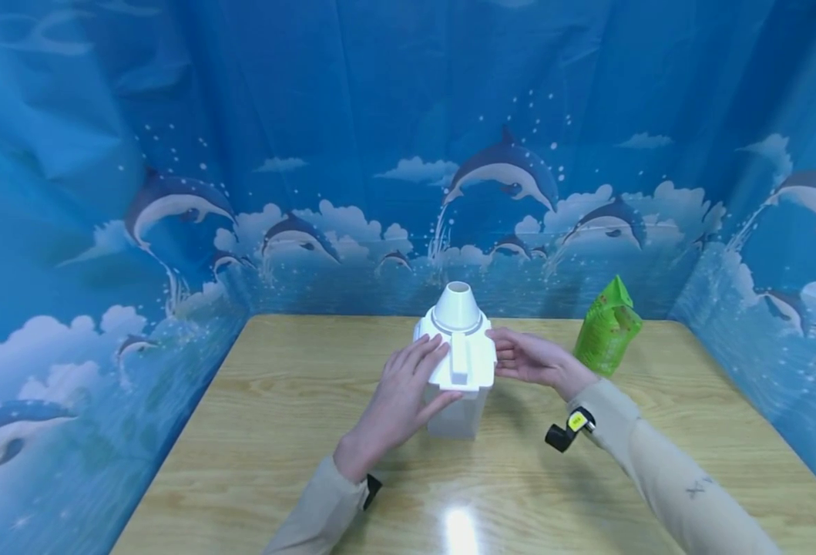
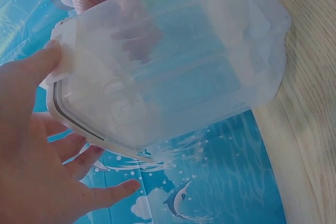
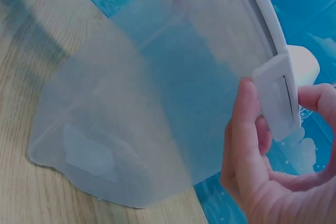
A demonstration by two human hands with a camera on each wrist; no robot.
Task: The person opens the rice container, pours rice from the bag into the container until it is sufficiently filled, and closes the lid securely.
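A tall translucent plastic container (image 1: 458, 401) with a white lid and a conical white spout (image 1: 458, 307) is standing upright near the middle of the pale wooden surface (image 1: 276, 432), its long axis running vertically and its spout pointing straight up, slightly away from the person. The left hand (image 1: 408, 389) is lying against the lid's left side with fingers nearly straight, a released grip that is pressing rather than clasping; the right hand (image 1: 528, 358) is curling its thumb and fingers round the white side latch (image 3: 276, 98), grasping it. The container looks light and apparently empty, so a hard pull on the latch is risking tipping or sliding it, and the flat left hand is offering little hold. The green crinkled pouch (image 1: 607, 327) is standing just beyond the right hand, and a toppling container could knock it
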